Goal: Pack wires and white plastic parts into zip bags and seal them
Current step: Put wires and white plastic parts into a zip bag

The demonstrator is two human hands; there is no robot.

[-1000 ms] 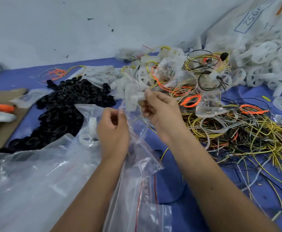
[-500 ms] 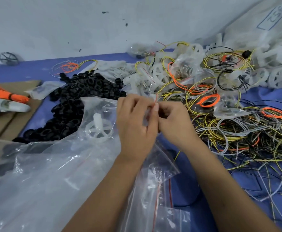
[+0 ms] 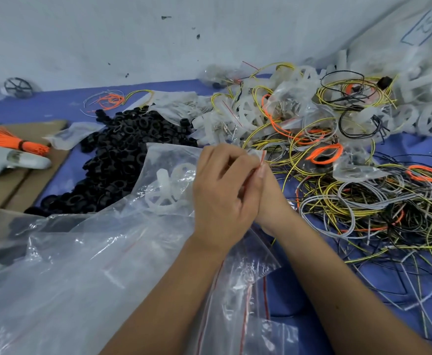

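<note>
Hands meet at the red strip of a zip bag [image 3: 238, 275]: my left hand [image 3: 222, 198] and right hand [image 3: 266, 198] both pinch its top edge, fingers curled. I judge this to be sealing in progress; its contents are hidden. Filled bags [image 3: 281, 108] lie ahead. Loose wires [image 3: 379, 201] right and white parts [image 3: 414, 116] far right remain unpacked, so much is left.

A surface covered in blue cloth [image 3: 312, 298] is shown. On it are laid a heap of black plastic rings [image 3: 122, 160], a tangle of yellow, grey, black and orange wires [image 3: 363, 206], white wheel-shaped plastic parts [image 3: 414, 116], clear plastic bags [image 3: 68, 278] and flat brown cardboard [image 3: 2, 190].
</note>
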